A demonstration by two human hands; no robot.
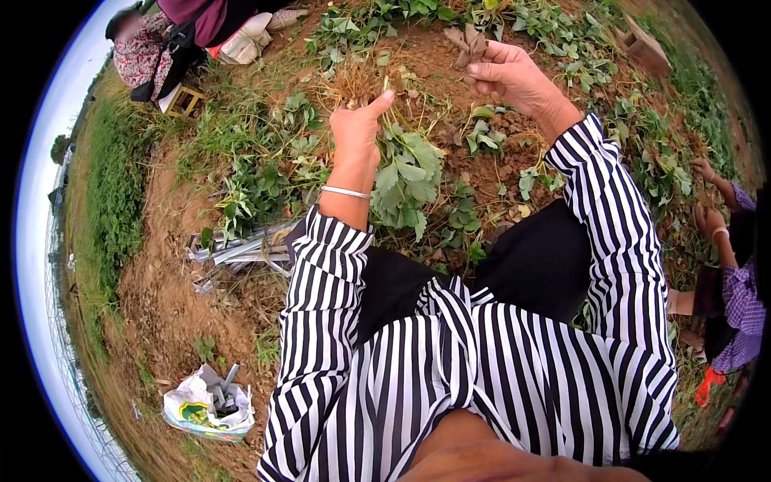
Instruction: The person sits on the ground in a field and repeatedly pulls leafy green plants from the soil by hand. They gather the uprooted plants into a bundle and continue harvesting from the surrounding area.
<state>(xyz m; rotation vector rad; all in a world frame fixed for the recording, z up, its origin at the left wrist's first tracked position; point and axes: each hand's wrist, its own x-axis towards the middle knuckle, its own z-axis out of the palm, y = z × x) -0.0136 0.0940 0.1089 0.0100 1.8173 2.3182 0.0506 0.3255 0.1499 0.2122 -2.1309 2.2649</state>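
My left hand [356,129] is closed around a bunch of strawberry plants. Their brown fibrous roots [355,81] stick out beyond the fist, and the green leaves [411,175] hang back beside my wrist. Between the thumb and fingers of my right hand [515,75], a crumpled, dry brown leaf [467,45] is pinched above the soil. Loose plants lie on the ground under and between both hands, including a small leafy one [485,135] on the reddish earth. My left fingers are mostly hidden from view behind the hand.
Silvery strips [247,250] lie in a pile left of my knee. Lower left sits an open plastic bag [208,403] holding grey pieces. A yellow crate [185,101] stands near people at upper left. Another person's hands [711,220] work at right; a wooden block [646,48] lies upper right.
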